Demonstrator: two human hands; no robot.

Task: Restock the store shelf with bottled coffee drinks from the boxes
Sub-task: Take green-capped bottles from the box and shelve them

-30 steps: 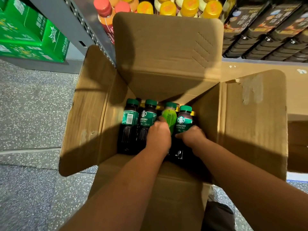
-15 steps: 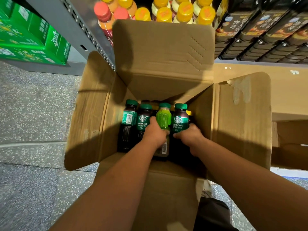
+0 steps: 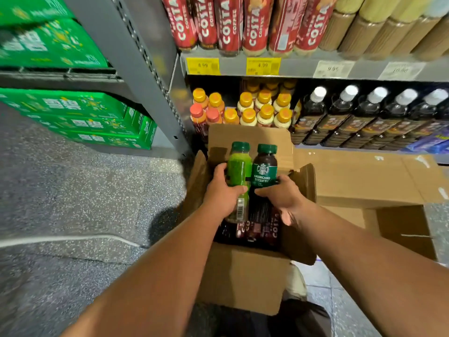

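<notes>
My left hand (image 3: 222, 193) grips a bright green bottle (image 3: 238, 170) with a dark green cap. Beside it, my right hand (image 3: 283, 197) grips a dark Americano coffee bottle (image 3: 264, 171) with a green label and cap. Both bottles are held side by side above the open cardboard box (image 3: 243, 276). Inside the box, under my hands, lie dark red Costa bottles (image 3: 260, 233). Red Costa coffee bottles (image 3: 243, 23) line the upper shelf, with yellow price tags (image 3: 202, 66) on its edge.
The lower shelf holds orange-capped bottles (image 3: 247, 108) and white-capped dark bottles (image 3: 364, 110). Another cardboard box (image 3: 364, 176) lies to the right. Green cartons (image 3: 80, 117) are stacked at left beside a grey shelf upright (image 3: 145, 76). Speckled floor (image 3: 73, 190) spreads out at left.
Both hands have lifted the green bottle and the Americano bottle up out of the box. The view has tilted up, showing the shelves.
</notes>
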